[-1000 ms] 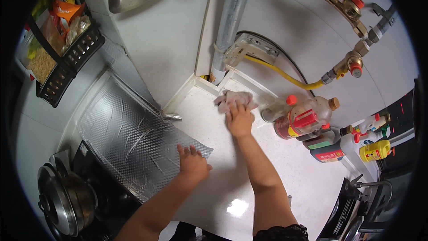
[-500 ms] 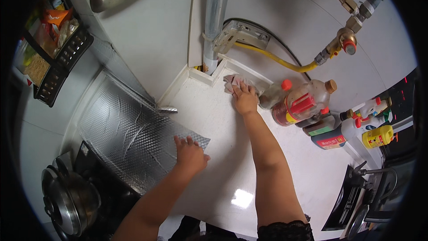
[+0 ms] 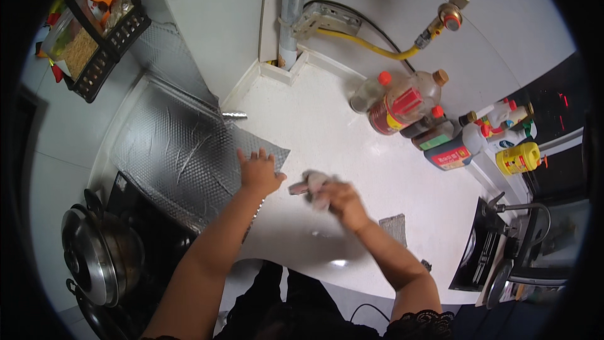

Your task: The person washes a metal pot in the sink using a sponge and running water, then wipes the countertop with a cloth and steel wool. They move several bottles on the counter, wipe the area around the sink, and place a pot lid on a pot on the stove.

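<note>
My right hand [image 3: 348, 206] grips a crumpled greyish-pink cloth [image 3: 313, 184] over the middle of the white countertop [image 3: 327, 119]; hand and cloth are a little blurred. To its left, my left hand [image 3: 259, 173] rests with fingers spread on the right edge of a silver foil sheet [image 3: 179, 141] with a dimpled pattern. The sheet covers the counter's left part. Right of my right forearm, a small grey textured cloth piece [image 3: 394, 229] lies on the counter, partly behind the arm.
Several bottles, among them a large plastic one [image 3: 406, 104] and a yellow one [image 3: 519, 158], line the back right. A pipe [image 3: 293, 12] and yellow hose [image 3: 371, 47] run behind. A lidded pot [image 3: 94, 255] stands left; a sink [image 3: 475, 245] lies right.
My right hand has pulled the cloth from the back corner by the bottles toward me, to the counter's middle. My left hand stays at the foil's edge. The grey piece has come into view.
</note>
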{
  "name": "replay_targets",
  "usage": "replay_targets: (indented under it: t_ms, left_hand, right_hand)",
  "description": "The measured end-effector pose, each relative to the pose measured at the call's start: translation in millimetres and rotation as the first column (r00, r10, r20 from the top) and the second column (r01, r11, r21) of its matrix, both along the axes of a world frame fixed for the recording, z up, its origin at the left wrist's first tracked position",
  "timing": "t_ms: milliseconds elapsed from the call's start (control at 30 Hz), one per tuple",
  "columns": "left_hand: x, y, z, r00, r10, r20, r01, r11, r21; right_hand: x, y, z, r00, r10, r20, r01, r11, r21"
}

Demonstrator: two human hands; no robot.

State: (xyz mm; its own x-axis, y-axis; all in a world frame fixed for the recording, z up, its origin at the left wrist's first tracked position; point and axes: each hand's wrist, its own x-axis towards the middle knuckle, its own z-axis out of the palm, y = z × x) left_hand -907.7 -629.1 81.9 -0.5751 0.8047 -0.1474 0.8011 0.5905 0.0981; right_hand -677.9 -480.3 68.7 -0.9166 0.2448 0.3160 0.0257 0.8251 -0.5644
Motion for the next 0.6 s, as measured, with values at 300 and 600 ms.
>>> replay_targets:
  t_ms: [300, 600]
  left_hand:
    - [67, -82, 2, 0.758, -0.006, 0.652, -0.492, 0.652, 0.578]
    - [146, -160, -18, 0.323, -0.040, 0.945, -0.785, 0.547, 0.291]
  right_hand:
    - [-14, 55, -38, 0.789, -0.615, -0.004, 0.571, 0.730, 0.377]
    - [52, -147, -5, 0.997, -0.015, 0.077, 0.008, 0.996, 0.091]
